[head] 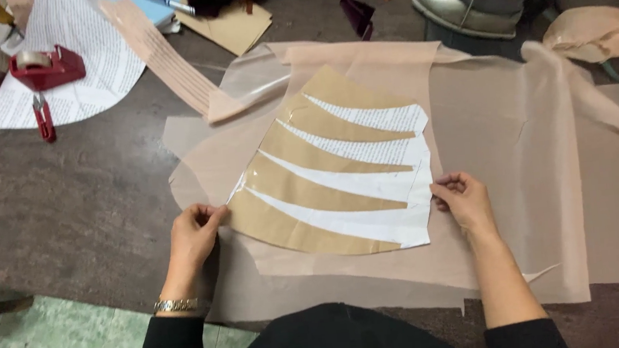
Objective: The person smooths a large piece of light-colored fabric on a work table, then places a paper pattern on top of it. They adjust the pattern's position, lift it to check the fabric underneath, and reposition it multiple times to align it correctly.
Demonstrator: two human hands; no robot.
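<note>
Head view: we pinch the fan-shaped paper pattern (340,178) with left hand (193,237) and right hand (465,198), its long axis running left-right, narrow end pointing away.

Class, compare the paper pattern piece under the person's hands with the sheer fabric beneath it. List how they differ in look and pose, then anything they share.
The paper pattern piece is opaque, with tan and white fanned strips; the sheer fabric is see-through and plain peach. The pattern piece is small with crisp cut edges; the fabric spreads much wider, creased and folded at its far edge. The left hand and right hand pinch the pattern piece's sides, over the fabric. Both lie flat on the dark table.
</note>
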